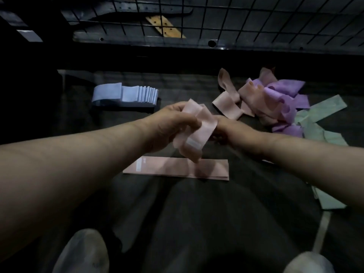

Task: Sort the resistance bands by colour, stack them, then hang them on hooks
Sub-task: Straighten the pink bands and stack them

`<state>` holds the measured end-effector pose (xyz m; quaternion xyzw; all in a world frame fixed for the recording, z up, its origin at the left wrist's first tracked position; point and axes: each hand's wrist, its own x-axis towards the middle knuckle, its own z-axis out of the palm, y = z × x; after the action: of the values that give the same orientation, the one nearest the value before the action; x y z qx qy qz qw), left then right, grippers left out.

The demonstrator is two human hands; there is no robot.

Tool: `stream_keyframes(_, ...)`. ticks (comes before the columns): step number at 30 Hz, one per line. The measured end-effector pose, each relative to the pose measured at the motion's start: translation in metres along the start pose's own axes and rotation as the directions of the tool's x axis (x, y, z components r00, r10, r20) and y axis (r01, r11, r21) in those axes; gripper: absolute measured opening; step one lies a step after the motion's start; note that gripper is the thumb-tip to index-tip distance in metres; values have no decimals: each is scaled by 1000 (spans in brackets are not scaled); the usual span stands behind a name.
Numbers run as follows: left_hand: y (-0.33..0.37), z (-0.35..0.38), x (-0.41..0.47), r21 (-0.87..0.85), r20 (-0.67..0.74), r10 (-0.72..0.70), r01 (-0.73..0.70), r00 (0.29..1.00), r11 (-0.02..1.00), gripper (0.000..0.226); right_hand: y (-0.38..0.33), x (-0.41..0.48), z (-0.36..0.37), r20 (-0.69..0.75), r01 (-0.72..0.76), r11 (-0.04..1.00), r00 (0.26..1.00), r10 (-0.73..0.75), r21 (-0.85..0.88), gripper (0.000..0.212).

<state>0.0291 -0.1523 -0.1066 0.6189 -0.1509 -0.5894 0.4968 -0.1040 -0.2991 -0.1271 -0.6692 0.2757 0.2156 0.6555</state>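
My left hand [173,127] grips a crumpled pink resistance band [197,133] above the dark floor. My right hand [226,129] sits just behind the band, fingers hidden under it and holding its other side. Below the hands lies a flat stack of pink bands [177,169]. A neat stack of blue bands [126,94] lies at the back left. A mixed heap at the right holds pink bands [228,103], purple bands [283,95] and green bands [323,111].
A black wire grid panel [236,20] stands at the back, with dark belts and a tan perforated strap [165,26] behind it. My two shoes [82,253] show at the bottom. More green bands [329,200] lie at the right edge.
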Motion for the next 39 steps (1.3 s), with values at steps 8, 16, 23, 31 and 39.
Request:
stream_keyframes(8, -1, -8, -11, -85, 62, -100, 105, 993, 991, 29, -38, 10, 1, -36, 19, 517, 999, 22, 856, 43)
stream_keyframes(16, -6, -20, -17, -264, 146, -316, 345, 937, 901, 30, -37, 28, -11, -338, 74, 738, 916, 215, 670, 24)
stream_keyframes(23, -22, -32, -19, -78, 142, -308, 321, 941, 944, 32, -36, 30, -15, -450, 146, 799, 877, 167, 583, 27)
stream_keyframes(31, -21, -32, -10, -25, 32, -195, 196, 980, 980, 28, -41, 12, -9, -350, 187, 772, 936, 49, 608, 25)
stream_keyframes(39, -20, -32, 0, 163, -194, -95, 127, 977, 978, 25, -64, 11, -27, -445, 306, 713, 896, 9, 631, 21)
